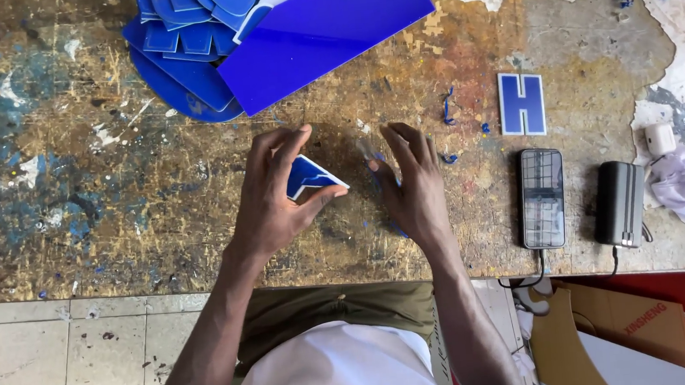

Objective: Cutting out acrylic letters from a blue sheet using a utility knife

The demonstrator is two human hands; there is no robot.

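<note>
Nearest, the left hand (pixel 274 198) pinches a small blue plastic piece (pixel 309 176) with a white edge, fingers clamped on its sides and tilting it up off the counter (pixel 100 220), probably so the edge can be seen; just beside it the right hand (pixel 411 183) hovers with fingers spread, gripping nothing I can make out; to the right lie a phone (pixel 542 198) and a dark power bank (pixel 620 203), cabled; beyond, a glossy blue letter H (pixel 522 103); farthest, a flat blue sheet (pixel 322 35) leans over stacked blue offcuts (pixel 184 42) on the scarred, paint-stained wood.
</note>
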